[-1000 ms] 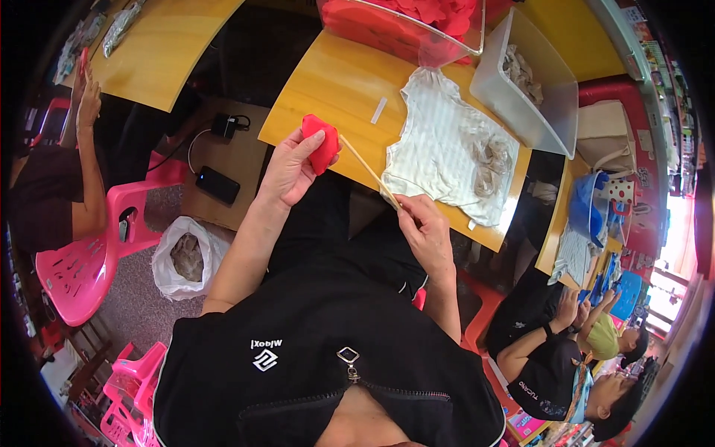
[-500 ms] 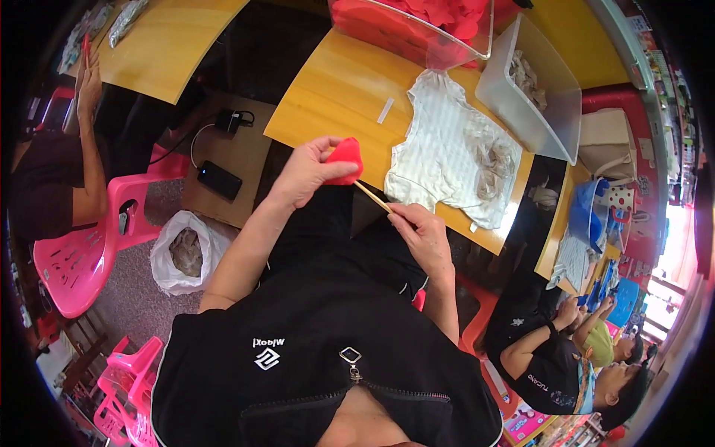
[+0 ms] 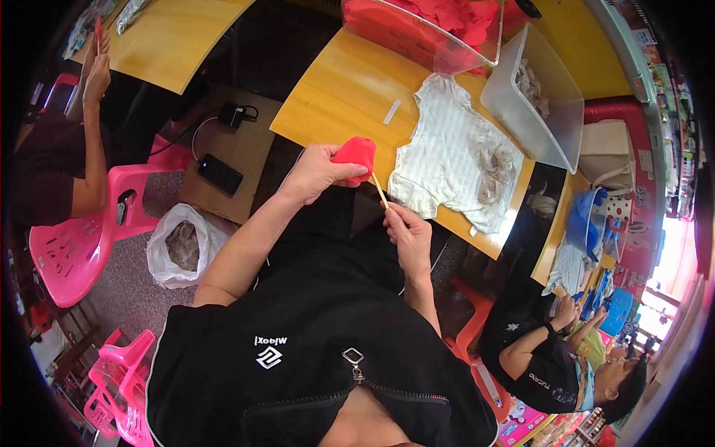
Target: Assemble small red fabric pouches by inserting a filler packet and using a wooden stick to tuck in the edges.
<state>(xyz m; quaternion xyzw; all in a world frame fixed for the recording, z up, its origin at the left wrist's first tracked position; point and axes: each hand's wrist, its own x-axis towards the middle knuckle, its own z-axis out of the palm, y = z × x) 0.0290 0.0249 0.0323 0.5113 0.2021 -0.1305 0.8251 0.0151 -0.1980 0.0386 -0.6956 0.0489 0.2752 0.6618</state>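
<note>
My left hand [image 3: 314, 177] is closed on a small red petal-shaped piece [image 3: 356, 153] that looks like soft cloth or thin sheet, thumb pressed on its lower edge. In my right hand [image 3: 409, 236] a thin pale wooden stick [image 3: 379, 189] is pinched between thumb and fingers. The stick's upper end meets the lower edge of the red piece by my left thumb; whether it goes inside cannot be made out. Both hands hover over my lap, at the near edge of the yellow table [image 3: 328, 93].
On the table lie a white garment [image 3: 439, 149], a crumpled clear bag [image 3: 495, 171] and a small white strip [image 3: 392, 112]. Behind stand a clear bin [image 3: 357, 26] of red pieces and a translucent bin [image 3: 521, 127]. A white sack [image 3: 160, 257] sits left; people work on both sides.
The red piece has turned and shows a wider, rounder face. My right hand has shifted slightly left and down, and the stick now stands steeper.
</note>
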